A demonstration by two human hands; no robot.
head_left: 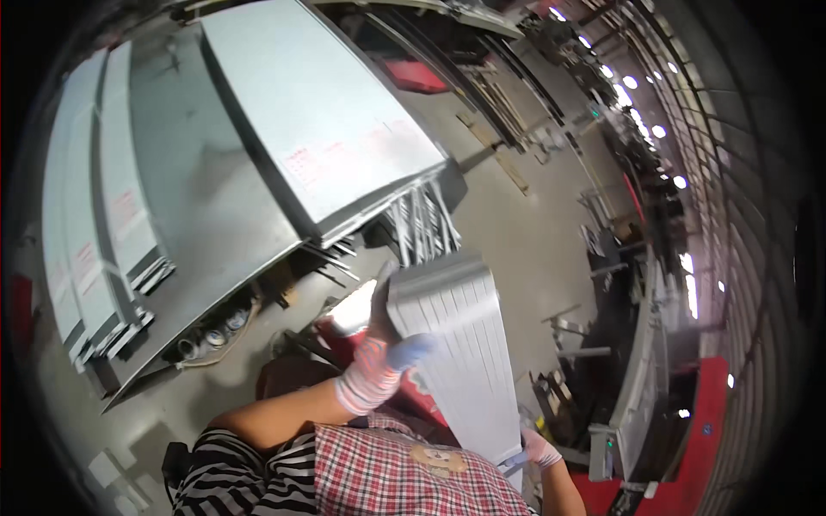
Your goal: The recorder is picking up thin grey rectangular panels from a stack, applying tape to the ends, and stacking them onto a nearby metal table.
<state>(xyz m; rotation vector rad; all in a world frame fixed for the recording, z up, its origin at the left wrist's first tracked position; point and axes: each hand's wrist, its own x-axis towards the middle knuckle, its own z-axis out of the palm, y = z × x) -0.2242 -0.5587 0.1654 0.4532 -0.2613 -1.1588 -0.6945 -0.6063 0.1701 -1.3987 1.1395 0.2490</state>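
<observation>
A long stack of narrow grey sheet-metal panels (456, 361) stretches away in front of my body, its layers visible as lines along the side. My left hand (383, 365), in a striped knit glove with blue fingertips, grips the stack's left side with the thumb laid over it. Lower down, my right hand (538, 449), in a similar glove, holds the right edge near the closer end. The stack covers part of its fingers. Just past the far end is a bundle of thin metal strips (422, 225), jutting from under a wide stack of pale sheets (318, 112).
On the left, a large metal table (194, 146) carries narrower stacks of pale panels (82, 224). Coiled parts (211, 338) sit beneath it. A long grey machine (641, 404) with a red base (701, 430) stands at the right. Timber pieces (512, 172) lie on the floor beyond.
</observation>
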